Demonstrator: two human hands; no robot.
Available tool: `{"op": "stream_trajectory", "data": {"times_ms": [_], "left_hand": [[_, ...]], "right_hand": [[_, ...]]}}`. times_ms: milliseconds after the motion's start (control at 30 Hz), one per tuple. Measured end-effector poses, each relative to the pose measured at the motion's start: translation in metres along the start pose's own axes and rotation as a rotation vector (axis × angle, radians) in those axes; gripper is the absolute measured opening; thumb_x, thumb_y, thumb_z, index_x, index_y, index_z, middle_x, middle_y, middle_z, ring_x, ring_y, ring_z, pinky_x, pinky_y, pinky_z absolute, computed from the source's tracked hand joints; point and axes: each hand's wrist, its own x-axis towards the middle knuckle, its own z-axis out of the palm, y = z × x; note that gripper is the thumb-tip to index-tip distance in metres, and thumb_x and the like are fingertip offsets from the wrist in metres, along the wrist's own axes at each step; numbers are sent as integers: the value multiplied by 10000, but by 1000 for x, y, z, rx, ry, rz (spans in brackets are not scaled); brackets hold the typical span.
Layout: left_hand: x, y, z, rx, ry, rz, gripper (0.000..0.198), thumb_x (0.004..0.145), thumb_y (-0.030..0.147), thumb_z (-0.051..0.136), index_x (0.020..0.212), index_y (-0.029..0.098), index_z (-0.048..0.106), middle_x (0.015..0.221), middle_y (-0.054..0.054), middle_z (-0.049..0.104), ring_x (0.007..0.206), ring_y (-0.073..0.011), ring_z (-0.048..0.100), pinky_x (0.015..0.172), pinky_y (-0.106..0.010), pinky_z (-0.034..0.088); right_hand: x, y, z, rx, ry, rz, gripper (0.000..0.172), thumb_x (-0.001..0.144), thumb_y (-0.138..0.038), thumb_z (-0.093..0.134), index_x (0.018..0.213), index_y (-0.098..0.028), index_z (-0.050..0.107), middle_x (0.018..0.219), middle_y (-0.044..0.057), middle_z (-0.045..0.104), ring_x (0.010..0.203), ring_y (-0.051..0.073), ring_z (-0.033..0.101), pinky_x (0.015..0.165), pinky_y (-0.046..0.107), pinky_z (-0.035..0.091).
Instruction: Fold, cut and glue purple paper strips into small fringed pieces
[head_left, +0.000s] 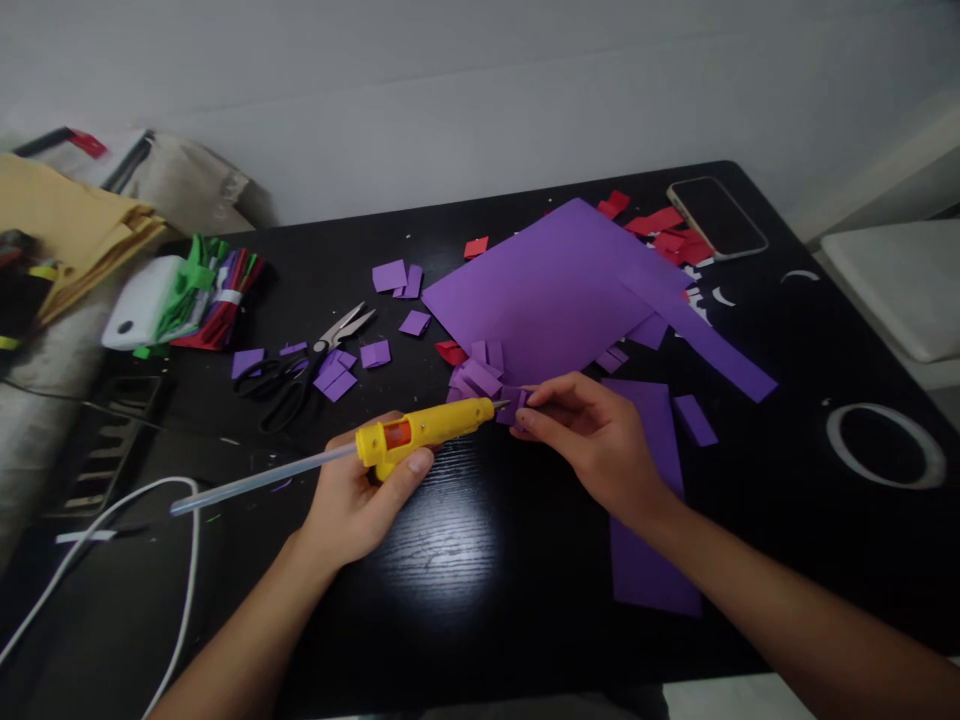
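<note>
My left hand is closed around a yellow hot glue gun, with a long clear glue stick jutting from its back. The gun's metal tip points right and meets, or nearly meets, a small folded purple paper piece. That piece is pinched between the thumb and fingers of my right hand. Just behind it lies a small heap of folded purple pieces. A large purple sheet spreads beyond both hands, and a purple strip passes under my right forearm.
Black-handled scissors lie open on the left among purple scraps. Red scraps and a phone are at the back right. A white ring rests at right. A white cable loops at left, near bundled coloured strips.
</note>
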Motion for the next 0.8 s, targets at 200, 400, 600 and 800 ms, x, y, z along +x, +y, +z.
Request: {"op": "stream_trajectory", "data": {"times_ms": [200, 400, 600, 800], "left_hand": [[2, 0, 2, 44, -22, 50, 298, 975, 351, 643, 741, 172, 681, 624, -14, 645, 540, -134, 580, 505, -247, 449], [2, 0, 2, 134, -6, 54, 246, 962, 319, 633, 779, 184, 726, 563, 4, 603, 598, -171, 630, 568, -270, 497], [2, -1, 2, 162, -3, 82, 240, 968, 323, 643, 778, 191, 710, 623, -1, 645, 629, -173, 653, 616, -280, 522], [3, -1, 2, 160, 7, 64, 285, 955, 366, 644, 719, 209, 677, 581, -1, 617, 632, -194, 659, 613, -292, 542]], "right_hand": [[-3, 1, 2, 10, -25, -2, 314, 725, -366, 970, 851, -225, 719, 924, 18, 751, 850, 191, 764, 846, 383, 696], [-5, 2, 2, 0, -24, -23, 279, 740, -329, 955, 864, -228, 726, 969, 24, 752, 898, 194, 756, 860, 376, 688], [-6, 2, 2, -34, -35, -27, 255, 768, -323, 932, 876, -231, 720, 984, 32, 761, 904, 202, 760, 889, 400, 685], [-6, 1, 2, -40, -27, -35, 255, 766, -323, 933, 874, -242, 718, 1017, 33, 765, 916, 202, 760, 923, 406, 676]]}}
